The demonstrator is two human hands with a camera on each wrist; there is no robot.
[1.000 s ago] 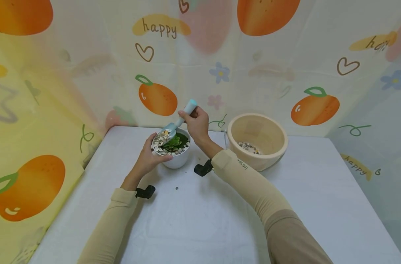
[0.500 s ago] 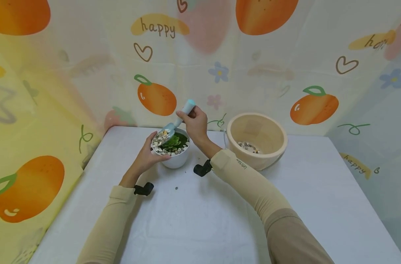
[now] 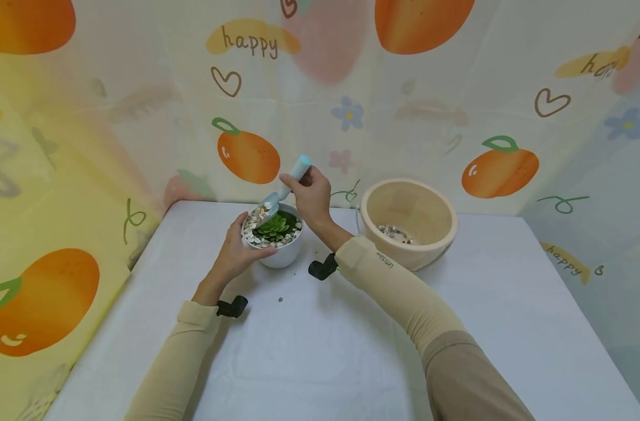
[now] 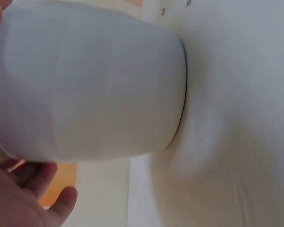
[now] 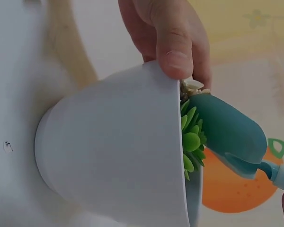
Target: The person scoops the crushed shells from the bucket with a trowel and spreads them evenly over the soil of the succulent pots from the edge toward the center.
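Note:
A white flower pot [image 3: 280,257] stands on the table, with a green succulent [image 3: 274,228] in it and pale pebbles [image 3: 253,234] around the plant. My left hand [image 3: 234,250] grips the pot's left side near the rim, thumb in front. My right hand [image 3: 315,199] pinches the light blue handle of a small garden trowel [image 3: 299,169] above the pot. The trowel's blade slants down over the pebbles at the rim; in the right wrist view the teal blade [image 5: 229,130] is beside the succulent's leaves. The pot's wall [image 4: 94,85] fills much of the left wrist view.
To the right stands a large beige planter [image 3: 436,204] with a handle and some pebbles [image 3: 395,234] at its bottom. A loose pebble [image 3: 280,299] lies on the white tablecloth [image 3: 309,362]. A printed curtain [image 3: 415,140] hangs behind the table.
The trowel's blade has tilted up slightly in my right hand, and more of the succulent shows beside it. My left hand still grips the pot.

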